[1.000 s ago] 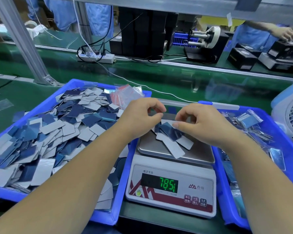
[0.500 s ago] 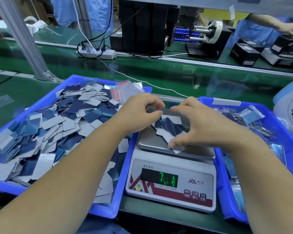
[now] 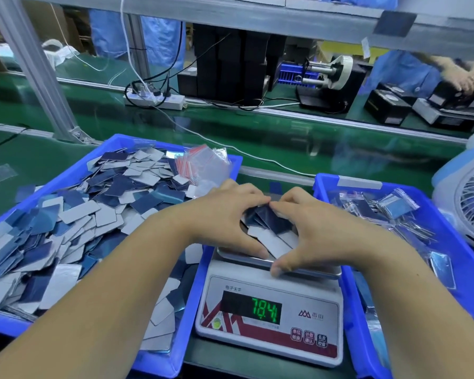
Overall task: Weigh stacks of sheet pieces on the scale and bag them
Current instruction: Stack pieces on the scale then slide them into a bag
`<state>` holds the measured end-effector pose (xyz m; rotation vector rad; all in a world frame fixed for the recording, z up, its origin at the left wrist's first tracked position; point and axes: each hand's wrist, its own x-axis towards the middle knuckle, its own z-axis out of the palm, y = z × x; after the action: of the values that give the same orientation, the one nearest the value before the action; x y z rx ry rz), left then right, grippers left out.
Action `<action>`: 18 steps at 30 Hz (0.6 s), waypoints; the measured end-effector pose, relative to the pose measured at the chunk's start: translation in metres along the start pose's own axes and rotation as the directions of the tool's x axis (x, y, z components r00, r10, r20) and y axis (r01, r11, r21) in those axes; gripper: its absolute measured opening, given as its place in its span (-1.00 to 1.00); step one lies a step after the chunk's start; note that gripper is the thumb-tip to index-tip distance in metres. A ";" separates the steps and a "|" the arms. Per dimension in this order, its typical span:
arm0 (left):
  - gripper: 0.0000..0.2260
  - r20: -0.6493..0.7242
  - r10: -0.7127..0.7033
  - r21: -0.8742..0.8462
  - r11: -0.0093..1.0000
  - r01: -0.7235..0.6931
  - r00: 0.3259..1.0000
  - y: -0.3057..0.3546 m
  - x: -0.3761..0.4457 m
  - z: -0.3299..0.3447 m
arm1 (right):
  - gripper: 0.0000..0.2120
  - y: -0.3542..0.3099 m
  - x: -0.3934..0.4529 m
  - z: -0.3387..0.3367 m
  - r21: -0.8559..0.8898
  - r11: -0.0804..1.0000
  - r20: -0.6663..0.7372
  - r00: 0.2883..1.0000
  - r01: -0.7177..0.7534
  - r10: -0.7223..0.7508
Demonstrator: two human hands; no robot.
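While fingertips (image 3: 263, 199) of both hands are meeting over a small heap of sheet pieces (image 3: 268, 228), a person is gathering the blue and grey pieces on the steel pan of a digital scale (image 3: 268, 318). Curled round the heap's left side, the left hand (image 3: 225, 214) is closing its fingers on the pieces, with the thumb lying along the pan's near edge. Opposite it, the right hand (image 3: 312, 228) is cupping the heap's right side, fingers bent onto the pieces and thumb pressing down at the front rim of the pan. Between the two palms, dark blue pieces are overlapping pale grey ones, fanned and not squared up. Below the hands, green digits are glowing on the display (image 3: 266, 310), blurred but reading roughly 78.4. Sitting just left of the scale, a blue tray (image 3: 175, 359) is holding a loose spread of more pieces, with a bundle of clear zip bags (image 3: 205, 162) with red strips lying at its far corner. Standing just right of the scale, a second blue tray (image 3: 353, 310) is holding filled bags (image 3: 400, 203). Beyond them, a white fan (image 3: 471, 203) is showing at the right edge and a power strip (image 3: 159, 101) is lying on the green bench (image 3: 230, 127).
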<state>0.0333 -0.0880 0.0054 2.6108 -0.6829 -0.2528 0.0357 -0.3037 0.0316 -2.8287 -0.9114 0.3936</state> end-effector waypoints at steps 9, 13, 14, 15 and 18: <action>-0.32 -0.097 0.034 -0.114 0.992 -0.045 0.995 0.001 0.002 -0.002 | -0.27 0.013 0.005 0.001 0.165 0.980 -0.094 0.991 0.112 -0.098; -0.37 -0.091 0.045 -0.093 0.994 -0.053 0.995 0.006 -0.001 -0.004 | -0.48 0.014 0.006 0.000 0.174 0.973 -0.143 0.981 0.153 -0.129; -0.38 -0.086 0.046 -0.070 0.996 -0.052 0.995 0.008 -0.002 -0.004 | -0.53 0.014 0.007 0.000 0.165 0.975 -0.146 0.981 0.150 -0.126; -0.39 -0.080 0.044 -0.053 0.997 -0.048 0.996 0.009 -0.004 -0.005 | -0.59 0.013 0.007 0.000 0.156 0.977 -0.149 0.981 0.145 -0.121; -0.39 -0.038 0.037 -0.044 0.998 -0.039 0.999 0.014 -0.007 -0.006 | -0.70 0.010 0.008 0.001 0.139 0.981 -0.175 0.978 0.137 -0.112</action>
<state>0.0235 -0.0931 0.0175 2.5512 -0.7054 -0.2050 0.0476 -0.3069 0.0264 -2.6050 -0.9745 0.1975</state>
